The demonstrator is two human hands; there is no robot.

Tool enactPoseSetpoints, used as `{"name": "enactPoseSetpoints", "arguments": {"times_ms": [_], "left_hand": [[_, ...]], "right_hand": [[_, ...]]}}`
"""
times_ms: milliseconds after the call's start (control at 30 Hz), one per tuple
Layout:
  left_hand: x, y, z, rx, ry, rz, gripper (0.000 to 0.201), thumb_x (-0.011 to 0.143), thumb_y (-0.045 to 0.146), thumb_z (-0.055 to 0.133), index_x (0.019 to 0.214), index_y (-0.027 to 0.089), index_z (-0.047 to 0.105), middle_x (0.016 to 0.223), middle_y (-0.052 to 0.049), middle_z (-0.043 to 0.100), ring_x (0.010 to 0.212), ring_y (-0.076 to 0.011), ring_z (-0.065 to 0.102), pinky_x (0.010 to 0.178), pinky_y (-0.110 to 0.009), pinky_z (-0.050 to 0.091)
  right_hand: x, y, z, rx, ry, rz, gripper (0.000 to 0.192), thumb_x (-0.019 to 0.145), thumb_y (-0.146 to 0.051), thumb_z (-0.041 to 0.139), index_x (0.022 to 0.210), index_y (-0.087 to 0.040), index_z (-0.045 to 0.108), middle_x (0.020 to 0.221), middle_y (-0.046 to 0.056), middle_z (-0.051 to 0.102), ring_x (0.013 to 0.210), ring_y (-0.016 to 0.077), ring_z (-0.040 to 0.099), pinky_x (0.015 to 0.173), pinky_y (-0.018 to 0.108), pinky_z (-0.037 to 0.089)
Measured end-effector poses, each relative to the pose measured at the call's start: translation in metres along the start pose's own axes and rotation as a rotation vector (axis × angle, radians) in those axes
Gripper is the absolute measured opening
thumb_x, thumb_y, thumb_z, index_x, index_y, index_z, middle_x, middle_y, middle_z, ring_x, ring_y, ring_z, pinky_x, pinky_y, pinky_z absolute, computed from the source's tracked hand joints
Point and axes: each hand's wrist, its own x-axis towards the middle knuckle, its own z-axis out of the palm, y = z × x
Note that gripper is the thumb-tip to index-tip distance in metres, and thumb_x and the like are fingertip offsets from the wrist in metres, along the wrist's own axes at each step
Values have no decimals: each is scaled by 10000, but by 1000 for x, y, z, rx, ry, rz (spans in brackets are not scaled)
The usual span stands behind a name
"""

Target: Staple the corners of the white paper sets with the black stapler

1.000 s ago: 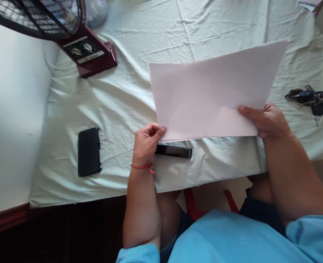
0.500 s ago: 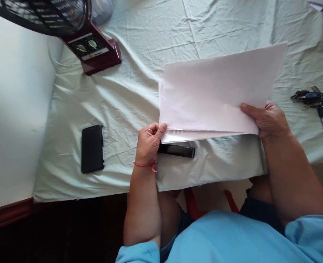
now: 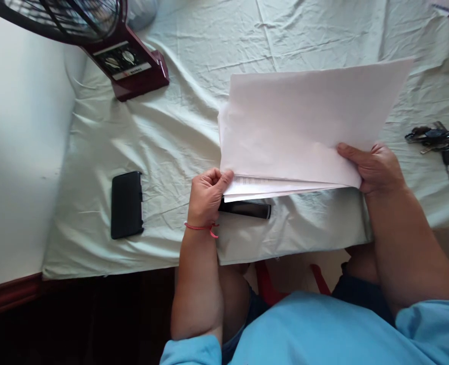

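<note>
Both hands hold a small stack of white paper sheets (image 3: 296, 121) above the cloth-covered table. My left hand (image 3: 209, 195), with a red string at its wrist, pinches the near left corner between thumb and curled fingers. My right hand (image 3: 376, 165) grips the right side, thumb on top and fingers hidden underneath. The top sheet looks blank; along the near edge the sheets part, and lines of print show on one below. Partly under the papers, beside my left hand, lies a dark stapler-like object (image 3: 247, 208), its left end hidden.
A black phone case or phone (image 3: 127, 205) lies at the left on the pale green cloth (image 3: 163, 152). At the back left stands a dark red fan (image 3: 140, 76) near the wall. A bunch of keys (image 3: 437, 137) rests at the right.
The top sheet's far edge has shifted up and right, and the sheets sit further apart at the left and near edges. Both hands keep their hold, almost in place.
</note>
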Motion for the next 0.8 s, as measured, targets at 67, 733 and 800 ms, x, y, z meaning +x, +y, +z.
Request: {"name": "enactPoseSetpoints", "arguments": {"times_ms": [67,733,800], "left_hand": [[1,-4,-1,7,8,19,740,735,765,1043,607,216,564,595,44,462,594,-100,354,531,-255,260],[1,-2,0,-85,-28,-27,587,701,645,1104,731,186,741,722,-2,668,624,-115,524,561,-261,414],[2,-5,0,-88,-9,-16,627,712,696,1087,733,186,722,727,3,647,630,-114,521,567,-261,421]], "right_hand": [[0,1,0,-8,-3,1,532,505,-325,1154,963,-216,906,1148,72,928,1003,243,868,891,346,763],[-4,-3,5,9,19,-6,502,487,-327,1153,869,-233,842,1159,55,926,1037,253,865,1019,396,754],[-5,-3,6,14,17,-7,522,476,-325,1161,879,-227,845,1159,55,926,1030,245,863,999,380,754]]}}
